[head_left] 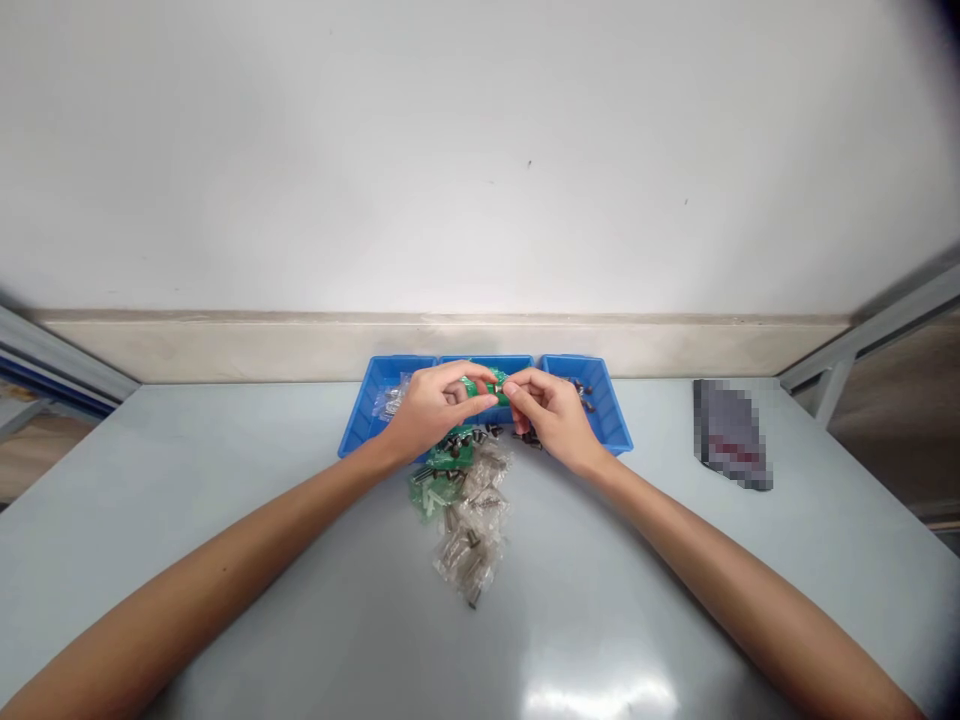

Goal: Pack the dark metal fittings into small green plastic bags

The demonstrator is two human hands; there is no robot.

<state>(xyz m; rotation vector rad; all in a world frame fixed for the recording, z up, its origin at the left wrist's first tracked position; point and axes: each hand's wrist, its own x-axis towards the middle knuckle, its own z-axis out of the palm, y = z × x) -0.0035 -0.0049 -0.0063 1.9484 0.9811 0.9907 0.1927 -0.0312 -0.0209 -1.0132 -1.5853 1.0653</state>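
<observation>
Above the middle blue bin [487,362], my left hand [444,400] and my right hand [546,405] meet at the fingertips. A small metallic piece [498,388] shows between them, pinched from both sides; its exact kind is too small to tell. Green packaging lies behind the fingers in the bin. Just below the hands, dark screws [454,445] lie on green plastic bags [436,492]. Clear bags [469,550] with hardware inside trail toward the front, with a single screw [473,599] at their lower end.
The left blue bin [358,425] holds clear bags. Several dark fasteners lie in the right blue bin [616,425]. A blurred dark object [731,435] rests on the grey table [315,610] at the right. A white wall rises behind, with metal frames at both sides.
</observation>
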